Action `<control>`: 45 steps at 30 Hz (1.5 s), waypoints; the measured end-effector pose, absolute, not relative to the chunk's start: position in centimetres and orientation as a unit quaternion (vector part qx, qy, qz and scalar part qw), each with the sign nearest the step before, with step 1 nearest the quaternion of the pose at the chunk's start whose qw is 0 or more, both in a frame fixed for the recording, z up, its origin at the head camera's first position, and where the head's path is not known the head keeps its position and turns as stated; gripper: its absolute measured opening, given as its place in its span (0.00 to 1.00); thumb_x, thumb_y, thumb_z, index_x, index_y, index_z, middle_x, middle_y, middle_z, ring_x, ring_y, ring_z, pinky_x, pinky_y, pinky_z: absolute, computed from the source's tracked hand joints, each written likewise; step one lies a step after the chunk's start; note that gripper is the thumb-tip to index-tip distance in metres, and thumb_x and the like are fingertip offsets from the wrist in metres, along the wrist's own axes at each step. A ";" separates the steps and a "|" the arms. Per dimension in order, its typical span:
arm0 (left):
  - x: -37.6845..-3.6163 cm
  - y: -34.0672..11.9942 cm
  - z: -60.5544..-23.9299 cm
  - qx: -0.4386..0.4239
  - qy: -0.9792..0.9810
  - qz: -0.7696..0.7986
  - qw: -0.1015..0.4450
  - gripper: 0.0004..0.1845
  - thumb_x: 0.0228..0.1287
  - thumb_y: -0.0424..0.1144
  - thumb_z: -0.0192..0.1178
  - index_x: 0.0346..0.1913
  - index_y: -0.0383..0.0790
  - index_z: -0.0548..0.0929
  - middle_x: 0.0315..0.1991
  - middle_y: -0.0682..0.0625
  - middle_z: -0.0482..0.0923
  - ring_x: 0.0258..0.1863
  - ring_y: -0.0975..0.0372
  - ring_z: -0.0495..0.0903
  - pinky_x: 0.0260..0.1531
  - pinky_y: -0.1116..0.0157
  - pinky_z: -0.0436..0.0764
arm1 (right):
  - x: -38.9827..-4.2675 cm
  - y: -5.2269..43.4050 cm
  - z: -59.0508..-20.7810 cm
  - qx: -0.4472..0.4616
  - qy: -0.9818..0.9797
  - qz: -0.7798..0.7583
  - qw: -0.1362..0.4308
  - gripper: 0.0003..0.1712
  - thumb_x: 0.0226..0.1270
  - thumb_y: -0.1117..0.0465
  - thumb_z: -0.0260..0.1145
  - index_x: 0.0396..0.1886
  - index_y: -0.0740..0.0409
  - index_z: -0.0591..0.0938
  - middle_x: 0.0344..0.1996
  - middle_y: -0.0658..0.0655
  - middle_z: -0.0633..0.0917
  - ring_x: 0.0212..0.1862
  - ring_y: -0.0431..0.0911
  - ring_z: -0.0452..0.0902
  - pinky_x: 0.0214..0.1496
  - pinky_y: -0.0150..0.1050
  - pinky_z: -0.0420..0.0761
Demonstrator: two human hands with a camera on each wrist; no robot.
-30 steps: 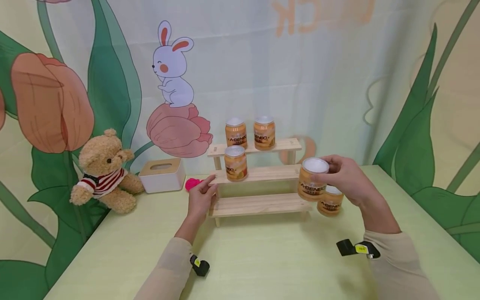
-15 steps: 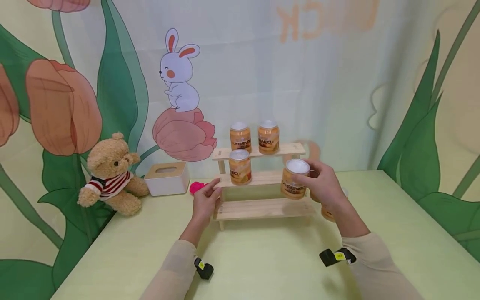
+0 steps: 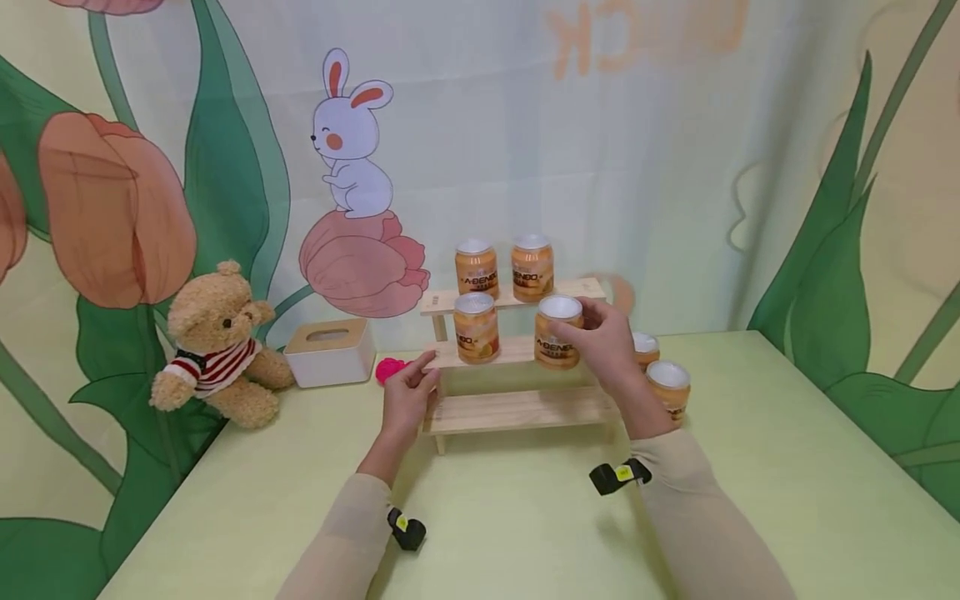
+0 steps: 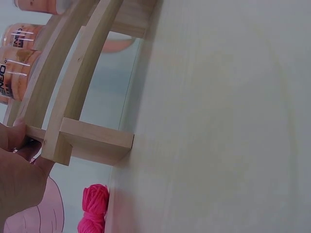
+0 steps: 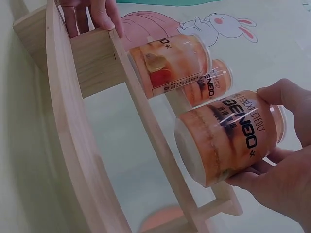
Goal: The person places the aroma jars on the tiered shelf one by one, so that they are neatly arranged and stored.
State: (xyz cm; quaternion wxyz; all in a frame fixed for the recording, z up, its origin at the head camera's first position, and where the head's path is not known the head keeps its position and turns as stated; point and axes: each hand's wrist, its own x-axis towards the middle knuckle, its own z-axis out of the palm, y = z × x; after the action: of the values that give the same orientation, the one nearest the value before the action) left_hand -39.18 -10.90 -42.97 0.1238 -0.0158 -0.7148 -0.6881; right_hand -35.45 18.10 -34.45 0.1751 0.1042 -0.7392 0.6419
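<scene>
right hand [image 3: 609,346] has its grip wrapped around a jar [image 3: 558,332] – fingers curled round the side, thumb near the lid – holding it at the middle step of the rack [image 3: 517,410], upright. whether the base is actually touching the wood i can't tell; in the right wrist view the jar [image 5: 228,136] looks just clear of the plank. left hand [image 3: 408,396] pinches the left end of that same step, thumb and fingertips on the wood, which the left wrist view confirms [image 4: 19,170].

around it: another jar [image 3: 476,327] stands on the middle step just left of the held one, with a gap between them. two jars [image 3: 477,268] sit side by side on the top step, right above and behind. two more jars [image 3: 667,388] stand on the counter [image 3: 787,467] just right of the rack, close to the right wrist. further left there's a pink thing [image 3: 390,369], a tissue box [image 3: 327,353] and a teddy bear [image 3: 213,346], all well apart from the hands.

room-wise, the right half of the middle step is open past the held jar, and the bottom step is bare. the counter in front is wide open.

compared with a second ago – the jar was out beyond the right end of the rack, over the counter jars; it has come left and back onto the middle step. left hand hasn't budged.
</scene>
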 end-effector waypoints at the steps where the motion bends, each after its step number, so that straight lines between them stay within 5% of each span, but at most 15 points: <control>1: -39.3 -10.9 -43.0 -0.016 -0.714 -0.689 0.123 0.20 0.69 0.32 0.63 0.63 0.43 0.82 0.48 0.41 0.82 0.42 0.61 0.78 0.43 0.65 0.84 | -35.8 18.0 -34.5 0.101 -0.739 0.643 0.175 0.35 0.62 0.58 0.74 0.66 0.66 0.73 0.55 0.63 0.79 0.55 0.52 0.74 0.53 0.40 0.78; 9: -39.0 -10.9 -43.1 -0.010 -0.718 -0.686 0.116 0.21 0.69 0.31 0.62 0.63 0.43 0.82 0.47 0.38 0.82 0.41 0.60 0.79 0.44 0.63 0.84 | -37.5 16.8 -35.2 0.085 -0.733 0.652 0.174 0.36 0.60 0.60 0.75 0.65 0.68 0.74 0.55 0.65 0.79 0.54 0.52 0.75 0.52 0.40 0.78; 20: -39.2 -11.4 -43.5 -0.004 -0.715 -0.691 0.108 0.21 0.69 0.33 0.63 0.64 0.44 0.81 0.53 0.40 0.82 0.44 0.60 0.79 0.43 0.66 0.84 | -38.7 15.8 -36.6 0.081 -0.722 0.665 0.169 0.40 0.65 0.55 0.73 0.70 0.66 0.67 0.61 0.64 0.75 0.62 0.54 0.71 0.63 0.48 0.73; 45: -39.3 -11.2 -43.0 -0.016 -0.712 -0.692 0.120 0.20 0.69 0.31 0.63 0.63 0.43 0.82 0.41 0.45 0.82 0.36 0.61 0.77 0.34 0.70 0.82 | -39.3 16.1 -37.5 0.156 -0.711 0.663 0.174 0.40 0.73 0.53 0.65 0.76 0.62 0.59 0.66 0.64 0.71 0.67 0.54 0.68 0.67 0.50 0.70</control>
State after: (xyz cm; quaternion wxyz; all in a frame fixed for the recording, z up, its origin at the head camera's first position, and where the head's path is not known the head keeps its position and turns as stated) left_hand -39.28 -11.18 -43.03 0.1200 -0.0159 -0.7121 -0.6916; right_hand -39.33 16.06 -37.54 0.1744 0.1562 -0.7112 0.6628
